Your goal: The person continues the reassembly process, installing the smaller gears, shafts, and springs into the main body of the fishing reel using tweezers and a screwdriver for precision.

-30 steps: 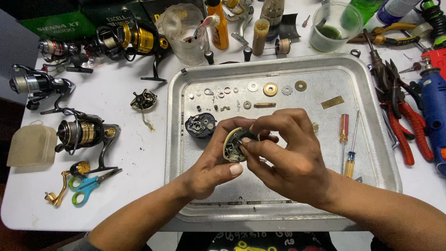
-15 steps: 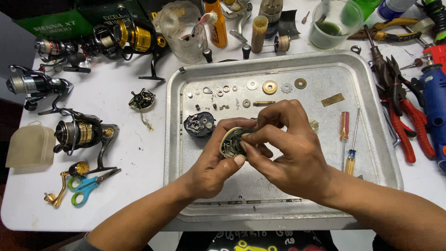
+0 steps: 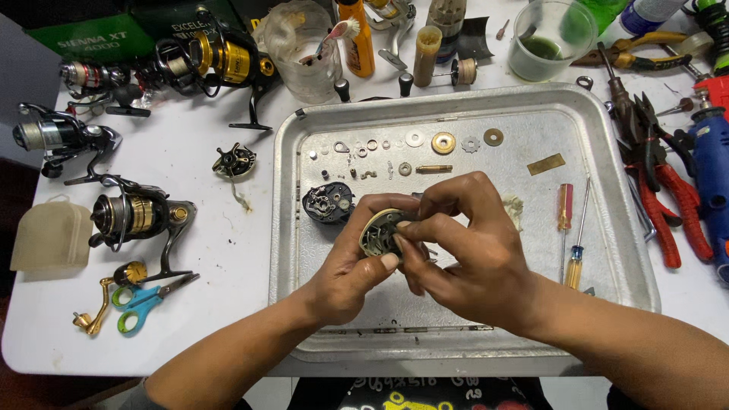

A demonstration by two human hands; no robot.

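Note:
Over a metal tray (image 3: 623, 228) my left hand (image 3: 349, 269) grips a round grey reel body part (image 3: 377, 230), thumb on its lower edge. My right hand (image 3: 471, 250) also holds this part, with its fingertips pinched on the open face. What the fingertips pinch is hidden. A black reel side plate (image 3: 327, 203) lies on the tray just left of my hands. Small washers, a brass gear (image 3: 443, 142) and a brass pin (image 3: 433, 168) are laid in rows at the tray's far side.
Two small screwdrivers (image 3: 571, 228) lie on the tray's right side. Pliers (image 3: 661, 205) and a blue rotary tool (image 3: 710, 171) sit right of the tray. Several spinning reels (image 3: 133, 216), scissors (image 3: 144, 302) and a gold handle (image 3: 99, 307) lie left. Cups and bottles stand behind.
Both hands stay over the tray on the reel part. My right fingers have shifted slightly on its face.

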